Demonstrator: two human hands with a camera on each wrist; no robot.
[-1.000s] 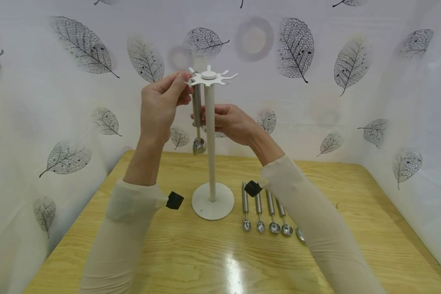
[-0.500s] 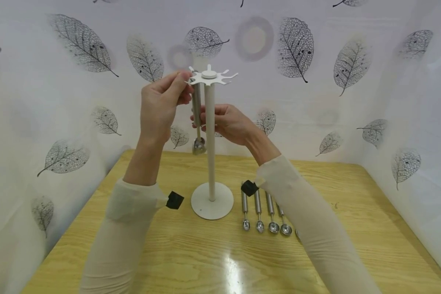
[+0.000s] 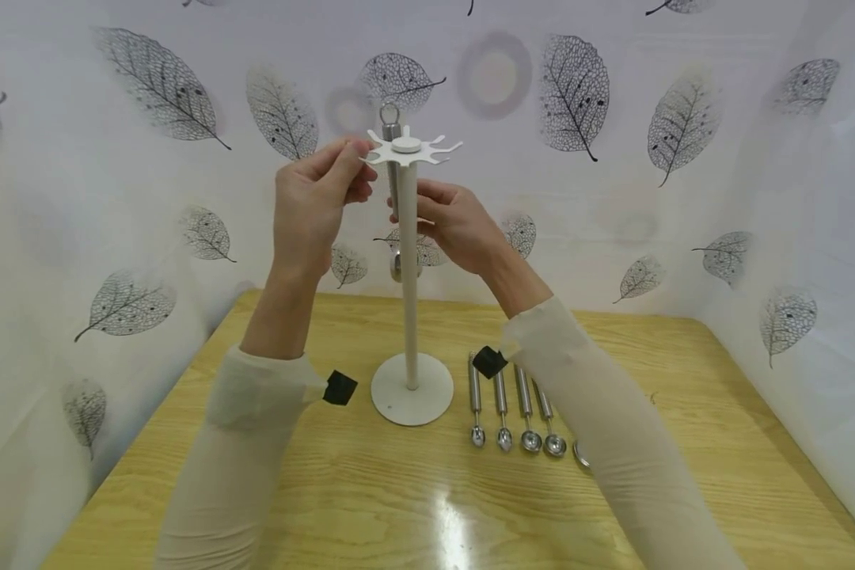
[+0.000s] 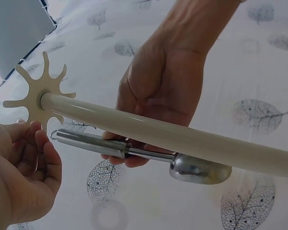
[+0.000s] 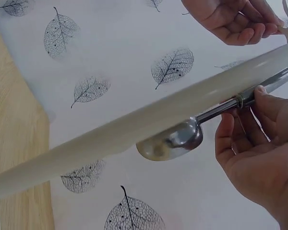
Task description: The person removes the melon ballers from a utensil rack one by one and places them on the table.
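A cream utensil stand (image 3: 410, 317) rises from a round base, topped by a flat disc (image 4: 36, 100) with several curved prongs. My left hand (image 3: 309, 206) pinches one prong on the disc's left side. Behind the pole, my right hand (image 3: 463, 226) holds a metal scoop (image 5: 173, 141) by the lower part of its handle (image 4: 93, 143). The scoop stands nearly upright, bowl downward. Its hanging ring (image 3: 389, 115) shows above the disc's back edge in the head view. Part of the scoop's bowl and some right fingertips are hidden by the pole.
Several metal scoops (image 3: 525, 396) lie in a row on the wooden table (image 3: 342, 491), right of the stand's base. My right sleeve (image 3: 613, 419) covers some of them. A leaf-printed cloth (image 3: 684, 198) surrounds the table at the back and sides.
My right hand has raised the scoop and shifted it slightly right behind the disc, so its ring shows above the prongs. My left hand has stayed at the same prong.
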